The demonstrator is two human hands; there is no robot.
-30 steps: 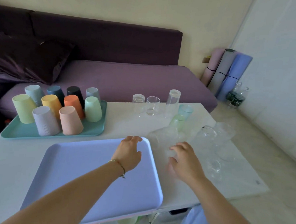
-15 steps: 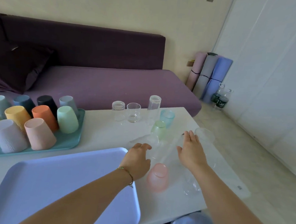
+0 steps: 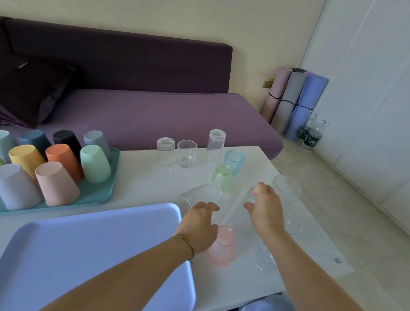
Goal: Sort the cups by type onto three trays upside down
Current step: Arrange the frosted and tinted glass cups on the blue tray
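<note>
Head view, nearest first: the lavender tray (image 3: 87, 256) lies bare at the front of the white table (image 3: 138, 185), and I judge it is waiting for the next type of cup. Off its right corner the left hand (image 3: 199, 226) hovers with fingers loosely curled and nothing in its grip, over the pink cup (image 3: 220, 246) and just short of a tipped glass (image 3: 202, 195) lying on its side. The right hand (image 3: 265, 213) curls thumb and fingers round a clear glass (image 3: 251, 197), which I read as a grip for turning it over. Unsorted cups crowd the table's right half: a green cup (image 3: 222, 177), a blue cup (image 3: 234, 158), and three back glasses (image 3: 186, 153) in a row. To the left the teal tray (image 3: 97, 195) carries the matte cups (image 3: 55, 183), all upside down, so that type looks sorted. Beyond sit a purple sofa (image 3: 142, 114), rolled mats (image 3: 295, 98) against the wall, and water bottles (image 3: 310, 134) on the tiled floor.
</note>
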